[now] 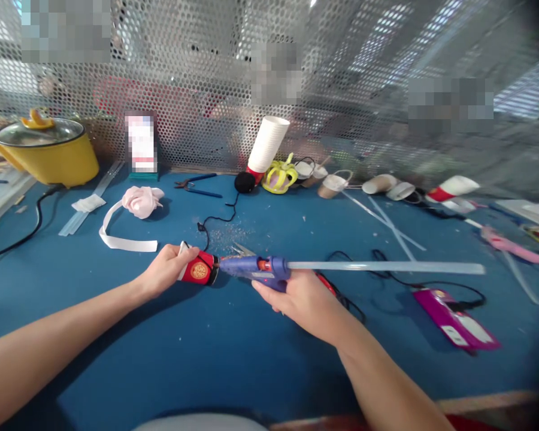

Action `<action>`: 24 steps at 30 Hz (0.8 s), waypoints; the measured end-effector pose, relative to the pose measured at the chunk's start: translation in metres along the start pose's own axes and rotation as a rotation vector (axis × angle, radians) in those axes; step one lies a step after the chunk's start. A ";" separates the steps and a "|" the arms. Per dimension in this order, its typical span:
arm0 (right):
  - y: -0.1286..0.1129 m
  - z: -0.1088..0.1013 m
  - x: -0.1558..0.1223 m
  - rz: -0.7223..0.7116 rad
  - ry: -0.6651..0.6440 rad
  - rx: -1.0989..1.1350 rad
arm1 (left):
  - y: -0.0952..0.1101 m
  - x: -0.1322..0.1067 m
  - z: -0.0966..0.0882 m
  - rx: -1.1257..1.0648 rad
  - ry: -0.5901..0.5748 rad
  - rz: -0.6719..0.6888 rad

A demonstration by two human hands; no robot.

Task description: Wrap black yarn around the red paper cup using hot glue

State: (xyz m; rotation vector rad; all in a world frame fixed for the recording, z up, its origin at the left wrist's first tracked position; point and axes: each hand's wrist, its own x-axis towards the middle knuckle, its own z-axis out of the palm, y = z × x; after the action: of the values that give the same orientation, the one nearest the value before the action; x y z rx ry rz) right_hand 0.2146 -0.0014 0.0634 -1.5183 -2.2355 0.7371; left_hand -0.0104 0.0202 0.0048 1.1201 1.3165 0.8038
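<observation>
My left hand [173, 269] is wrapped round a red paper cup [199, 268] with a gold emblem, tipped on its side with a dark band at its right end. In my right hand [308, 299] is a blue glue gun [256, 269], its nozzle pointing left at the cup's dark end. Whether the tip touches the cup, I cannot tell. A long translucent glue stick [386, 267] juts out of the gun's back. Black yarn [206, 230] runs from near the cup to a black ball of yarn [245, 182] farther back.
Behind my hands lie pliers [197, 184], a pink ribbon roll [141, 202] and a stack of white cups [268, 143]. A yellow electric pot [49, 152] stands back left. On the right are a purple power strip [456, 320] and black cables. A perforated metal screen [197, 78] rises behind the table.
</observation>
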 end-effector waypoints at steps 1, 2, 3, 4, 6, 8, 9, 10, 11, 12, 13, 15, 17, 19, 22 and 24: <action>0.000 0.000 0.000 -0.025 0.011 -0.031 | 0.000 0.000 0.000 0.001 -0.003 0.001; 0.000 -0.001 0.000 -0.050 0.019 -0.056 | 0.000 0.000 0.000 0.003 -0.003 0.002; 0.001 -0.001 0.000 -0.071 0.022 -0.075 | 0.000 0.000 0.000 0.005 -0.001 0.004; 0.001 -0.001 0.000 -0.090 0.023 -0.091 | 0.000 0.000 0.000 0.004 -0.001 0.003; 0.002 -0.001 -0.001 -0.117 0.018 -0.116 | 0.001 0.000 0.000 0.007 0.008 0.001; 0.002 0.000 -0.001 -0.146 0.020 -0.135 | 0.001 0.000 0.000 0.005 0.004 -0.002; 0.002 0.000 -0.001 -0.165 0.028 -0.144 | 0.001 0.000 0.000 0.004 0.001 -0.003; 0.001 0.000 -0.001 -0.185 0.041 -0.151 | 0.001 0.000 0.000 0.004 -0.002 -0.004; 0.001 0.000 -0.001 -0.204 0.054 -0.157 | 0.001 0.000 0.000 0.005 -0.004 -0.004; 0.000 0.000 -0.001 -0.219 0.063 -0.161 | 0.001 0.000 0.000 0.007 -0.003 -0.004; 0.000 0.000 -0.001 -0.225 0.067 -0.164 | 0.001 0.000 0.000 0.011 -0.001 -0.005; -0.001 -0.001 -0.001 -0.203 0.057 -0.159 | 0.002 -0.001 0.000 0.021 0.004 -0.004; -0.002 -0.001 -0.001 -0.144 0.027 -0.134 | 0.002 -0.001 0.001 0.028 0.007 0.005; -0.002 -0.002 -0.001 -0.077 -0.004 -0.096 | 0.002 -0.001 0.001 0.033 0.006 0.021; -0.003 -0.002 0.000 -0.015 -0.008 -0.060 | 0.000 -0.001 0.001 0.061 0.006 0.039; -0.004 -0.001 0.000 0.002 0.016 -0.053 | -0.002 -0.001 0.000 0.082 0.002 0.048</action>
State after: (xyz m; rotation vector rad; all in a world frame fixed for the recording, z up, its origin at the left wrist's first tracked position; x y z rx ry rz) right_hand 0.2124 -0.0020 0.0665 -1.5461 -2.2583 0.6687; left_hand -0.0104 0.0187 0.0034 1.2199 1.3389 0.7927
